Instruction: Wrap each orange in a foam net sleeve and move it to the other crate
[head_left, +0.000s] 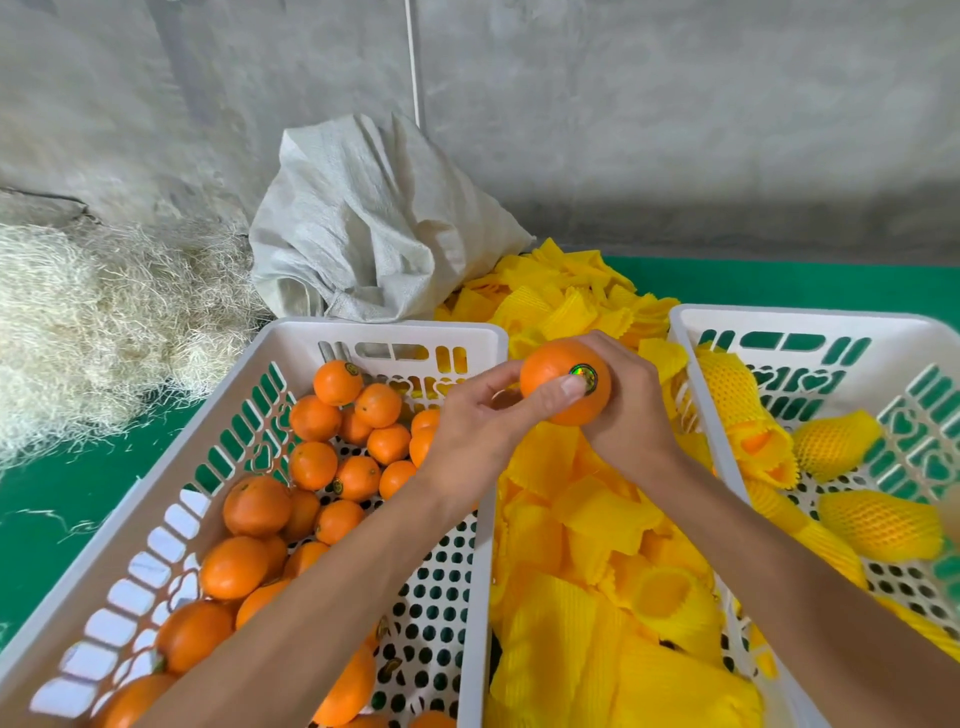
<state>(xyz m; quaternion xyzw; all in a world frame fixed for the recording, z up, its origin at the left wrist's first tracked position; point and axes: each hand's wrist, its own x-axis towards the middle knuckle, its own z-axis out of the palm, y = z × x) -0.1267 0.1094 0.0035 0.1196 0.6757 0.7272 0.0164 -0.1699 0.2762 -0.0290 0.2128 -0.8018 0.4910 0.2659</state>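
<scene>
Orange (550, 376) above the yellow sleeves (597, 519), right hand (631, 410) fingers curled round it; left hand (483, 421) thumb on its sticker (584, 375)

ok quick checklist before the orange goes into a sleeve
1. Orange held: ok, right hand grips it, left hand has its thumb on the sticker.
2. Orange still bare: ok, no net on it.
3. Sleeve in hand: not ok, neither hand holds one.
4. Sleeves within reach: ok, yellow pile lies right below the hands.
5. Room in right crate: ok, only a few wrapped oranges inside.
6. Sticker stuck flat: cannot tell.
</scene>
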